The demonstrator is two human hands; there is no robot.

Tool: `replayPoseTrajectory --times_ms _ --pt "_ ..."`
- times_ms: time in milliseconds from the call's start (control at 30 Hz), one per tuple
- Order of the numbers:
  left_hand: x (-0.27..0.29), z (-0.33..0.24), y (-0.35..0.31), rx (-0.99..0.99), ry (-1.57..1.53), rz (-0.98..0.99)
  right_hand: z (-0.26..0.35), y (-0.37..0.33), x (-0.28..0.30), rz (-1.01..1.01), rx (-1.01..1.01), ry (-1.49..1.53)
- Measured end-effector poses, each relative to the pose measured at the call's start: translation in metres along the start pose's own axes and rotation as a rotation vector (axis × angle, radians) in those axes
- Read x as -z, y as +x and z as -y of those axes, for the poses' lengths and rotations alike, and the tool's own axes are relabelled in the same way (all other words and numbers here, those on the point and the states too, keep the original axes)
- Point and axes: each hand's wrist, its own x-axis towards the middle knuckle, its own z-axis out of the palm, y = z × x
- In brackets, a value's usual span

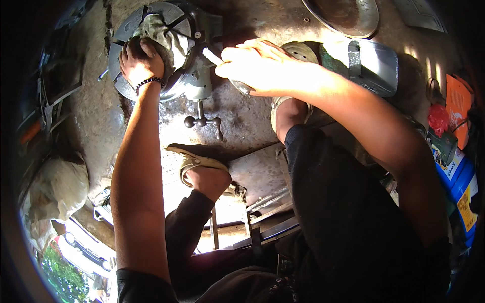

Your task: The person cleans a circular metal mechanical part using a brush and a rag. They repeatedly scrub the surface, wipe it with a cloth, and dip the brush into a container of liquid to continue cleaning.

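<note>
A round grey rotary table [121, 55] with slots in its top lies on the floor at the upper left. On its top is a crumpled greyish rag [169, 40], and my left hand [142, 63] presses down on it with the fingers curled over its edge. To the right of the rotary table, my right hand [257, 63] is closed round a thing with a slim pale tip [212, 56] that points toward the table. A dark rounded part shows under the palm; bright glare and my fingers hide the rest.
A crank handle [202, 121] sticks out from the table's near side. My feet in beige clogs [189, 162] rest close by. Farther right are a grey metal container [374, 68] and a blue package [461, 182]. A round metal pan [348, 17] lies at the back.
</note>
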Motion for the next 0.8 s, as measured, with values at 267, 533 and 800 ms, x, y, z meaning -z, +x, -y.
replayPoseTrajectory --times_ms 267,533,800 --pt "-0.002 0.002 -0.002 0.026 -0.005 0.001 -0.005 0.012 0.0 -0.065 0.107 -0.162" --pt "0.006 -0.01 0.0 0.054 -0.017 -0.003 0.003 0.013 0.004 0.069 0.059 -0.212" --pt "0.045 -0.036 0.0 -0.093 -0.081 -0.01 0.002 0.015 0.0 0.074 0.068 -0.233"
